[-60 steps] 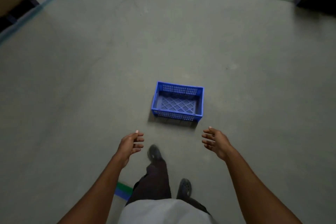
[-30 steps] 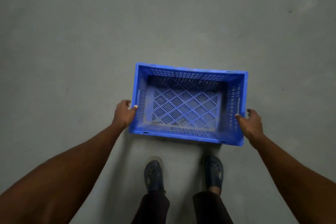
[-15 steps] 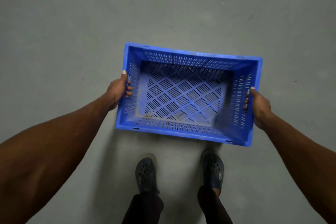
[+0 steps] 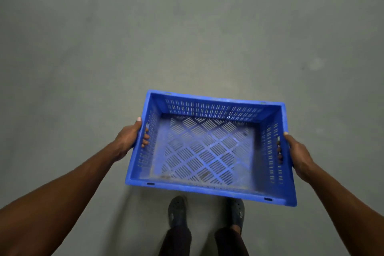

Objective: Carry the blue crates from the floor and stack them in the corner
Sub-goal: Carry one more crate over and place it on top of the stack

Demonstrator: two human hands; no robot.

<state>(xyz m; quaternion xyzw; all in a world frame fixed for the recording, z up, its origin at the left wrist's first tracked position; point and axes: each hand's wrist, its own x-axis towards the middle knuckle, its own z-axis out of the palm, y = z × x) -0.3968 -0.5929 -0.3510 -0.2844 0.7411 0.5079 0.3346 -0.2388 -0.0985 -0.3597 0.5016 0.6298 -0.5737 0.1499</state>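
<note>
Two arms stretched out, left hand point(image 4: 129, 137) and right hand point(image 4: 297, 153) gripping the crate point(image 4: 209, 147) by its end handles, fingers curled through.

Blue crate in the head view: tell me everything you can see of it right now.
The blue rectangular plastic crate is open-topped and holds nothing but faint dirt on its base. Its walls are slotted; its floor is a diamond lattice. It is held over the grey concrete floor, in front of the person's dark shoes. The left hand grips one short side with fingers through a handle slot, and the right hand grips the opposite side.
</note>
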